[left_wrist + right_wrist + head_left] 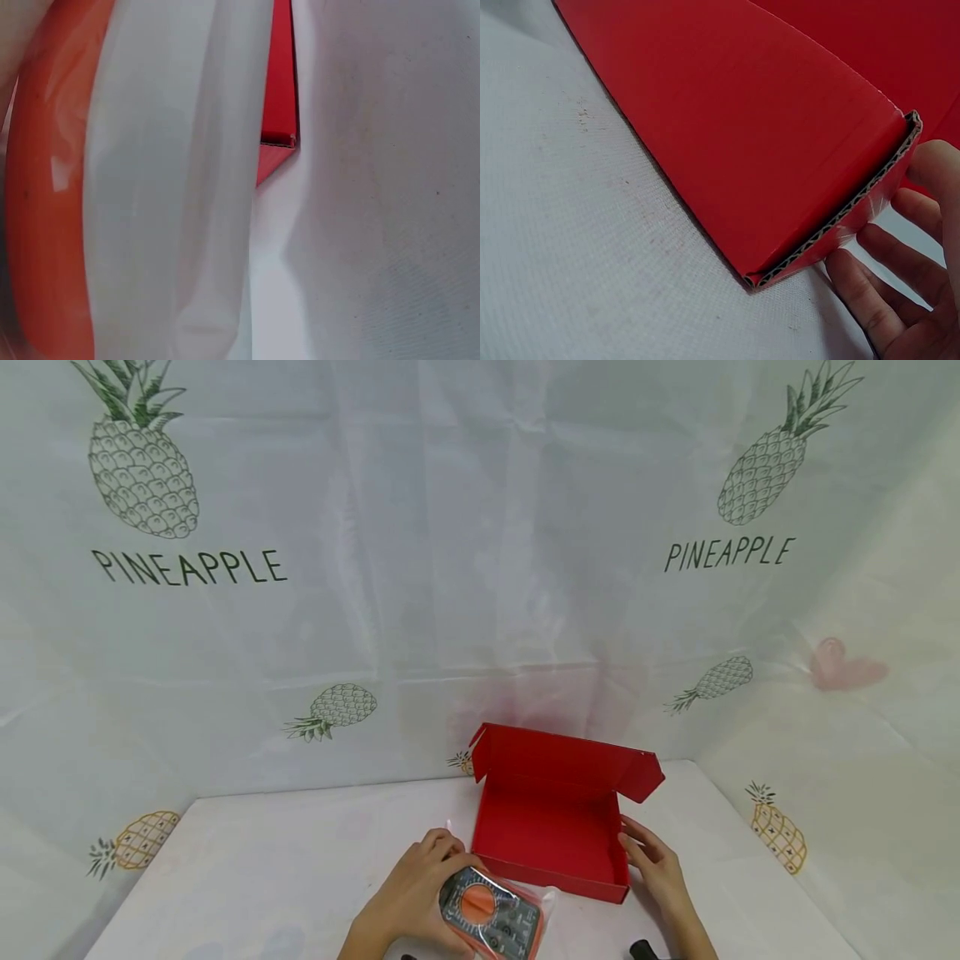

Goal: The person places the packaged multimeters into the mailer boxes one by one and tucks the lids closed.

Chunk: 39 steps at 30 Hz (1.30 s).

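Note:
My left hand (422, 889) grips a multimeter (491, 914) with an orange rim and dial, wrapped in a clear plastic bag (161, 180). It is held just in front of the near left corner of an open red cardboard box (551, 831). The box's lid (566, 760) is raised at the back, and its inside shows bare red. At the box's right wall is my right hand (660, 868). In the right wrist view, the thumb reaches over the wall's top edge, and the other fingers (870, 292) lie along its outside.
A white-covered table (300, 860) carries the box. Behind it hangs a pale curtain (450, 568) printed with pineapples, close to the lid. A small black object (642, 950) shows at the bottom edge, by my right forearm.

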Each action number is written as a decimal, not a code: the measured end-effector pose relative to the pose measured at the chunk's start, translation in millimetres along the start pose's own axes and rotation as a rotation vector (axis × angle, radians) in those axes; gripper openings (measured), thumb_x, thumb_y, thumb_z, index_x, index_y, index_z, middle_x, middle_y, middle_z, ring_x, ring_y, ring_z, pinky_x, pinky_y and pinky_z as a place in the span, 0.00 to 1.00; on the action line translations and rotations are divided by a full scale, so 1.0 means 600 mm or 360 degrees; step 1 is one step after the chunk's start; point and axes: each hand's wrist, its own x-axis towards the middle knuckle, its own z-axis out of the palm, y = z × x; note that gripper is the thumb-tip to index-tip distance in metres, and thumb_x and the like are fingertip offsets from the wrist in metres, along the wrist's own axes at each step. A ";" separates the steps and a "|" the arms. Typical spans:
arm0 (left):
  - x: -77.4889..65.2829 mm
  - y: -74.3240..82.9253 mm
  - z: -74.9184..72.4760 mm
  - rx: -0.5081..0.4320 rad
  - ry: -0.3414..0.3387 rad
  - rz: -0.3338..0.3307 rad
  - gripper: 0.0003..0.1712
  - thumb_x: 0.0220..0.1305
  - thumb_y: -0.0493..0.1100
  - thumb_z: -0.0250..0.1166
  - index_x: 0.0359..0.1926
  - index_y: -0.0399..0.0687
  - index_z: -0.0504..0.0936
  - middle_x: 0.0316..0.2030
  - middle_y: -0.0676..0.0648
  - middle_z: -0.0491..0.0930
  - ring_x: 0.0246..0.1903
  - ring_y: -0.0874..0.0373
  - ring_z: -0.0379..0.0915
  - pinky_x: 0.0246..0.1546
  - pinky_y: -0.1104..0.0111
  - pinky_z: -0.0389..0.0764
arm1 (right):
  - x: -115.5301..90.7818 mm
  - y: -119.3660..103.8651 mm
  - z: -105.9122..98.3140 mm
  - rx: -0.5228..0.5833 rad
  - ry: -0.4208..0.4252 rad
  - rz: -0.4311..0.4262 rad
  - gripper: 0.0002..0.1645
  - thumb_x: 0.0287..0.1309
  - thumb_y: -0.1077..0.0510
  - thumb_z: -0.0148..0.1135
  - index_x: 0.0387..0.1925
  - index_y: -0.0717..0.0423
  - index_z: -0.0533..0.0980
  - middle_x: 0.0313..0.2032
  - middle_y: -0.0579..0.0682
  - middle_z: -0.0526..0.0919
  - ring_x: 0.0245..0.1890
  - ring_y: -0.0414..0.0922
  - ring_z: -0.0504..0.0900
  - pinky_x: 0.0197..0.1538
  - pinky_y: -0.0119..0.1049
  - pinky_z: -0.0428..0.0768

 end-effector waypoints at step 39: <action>0.041 0.024 0.012 0.0021 0.0134 -0.0077 0.47 0.32 0.84 0.65 0.55 0.71 0.75 0.48 0.58 0.72 0.53 0.60 0.61 0.45 0.64 0.79 | 0.000 0.000 -0.005 0.0072 -0.0028 -0.0066 0.31 0.70 0.51 0.55 0.68 0.61 0.64 0.63 0.66 0.70 0.43 0.24 0.76 0.44 0.25 0.79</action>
